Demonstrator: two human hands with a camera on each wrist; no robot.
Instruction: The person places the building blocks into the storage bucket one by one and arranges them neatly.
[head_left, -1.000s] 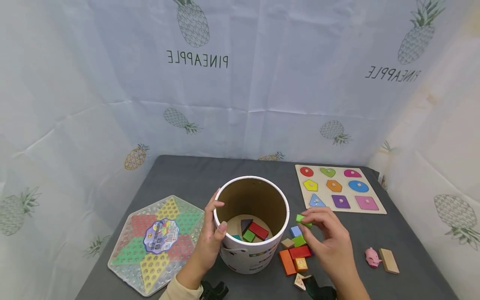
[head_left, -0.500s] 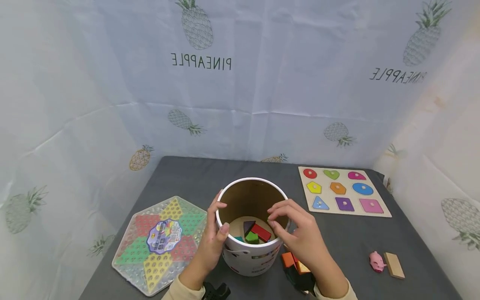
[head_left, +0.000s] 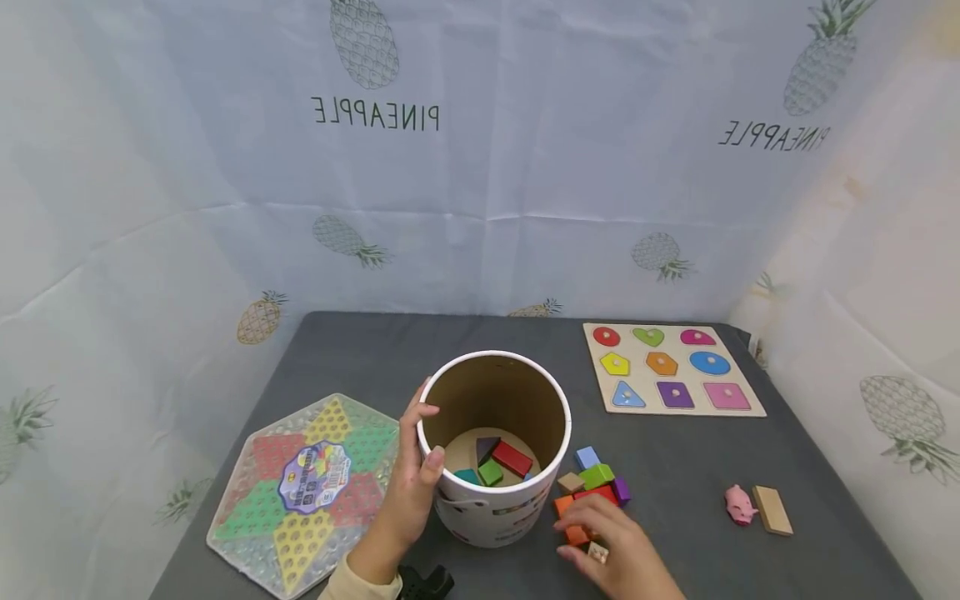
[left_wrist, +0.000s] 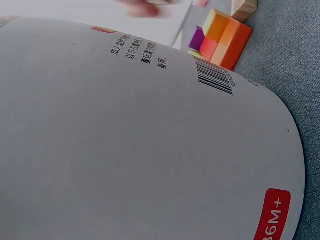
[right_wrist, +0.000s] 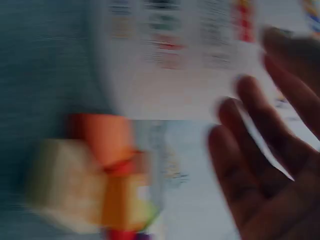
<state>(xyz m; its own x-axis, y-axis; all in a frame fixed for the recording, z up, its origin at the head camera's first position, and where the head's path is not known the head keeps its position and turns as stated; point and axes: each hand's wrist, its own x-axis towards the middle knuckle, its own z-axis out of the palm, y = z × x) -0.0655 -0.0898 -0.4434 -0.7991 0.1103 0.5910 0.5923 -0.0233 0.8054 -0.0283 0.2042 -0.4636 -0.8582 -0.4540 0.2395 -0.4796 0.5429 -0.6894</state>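
Observation:
A white bucket [head_left: 491, 527] stands upright on the table, its side filling most of the left wrist view. My left hand [head_left: 405, 487] grips its left rim, fingers outside and thumb over the front edge. Inside lie several blocks, including a red block [head_left: 513, 457] and a green block [head_left: 491, 473]. Right of the bucket is a cluster of loose blocks: blue [head_left: 587, 458], green [head_left: 597, 476], purple [head_left: 621, 491] and orange [head_left: 576, 535] among them. Just over the cluster's near side hovers my right hand [head_left: 618, 546], holding nothing, fingers apart in the blurred right wrist view.
A hexagonal Chinese checkers board [head_left: 262, 517] lies at the left. At the back right is a shape puzzle board [head_left: 611, 396]. A pink pig figure [head_left: 740, 505] and a plain wooden block [head_left: 772, 511] sit at the right. Fabric hangs behind the table.
The right hand carried a small green block to the bucket and let it go inside, then moved back down to the loose blocks. The left hand stays on the rim.

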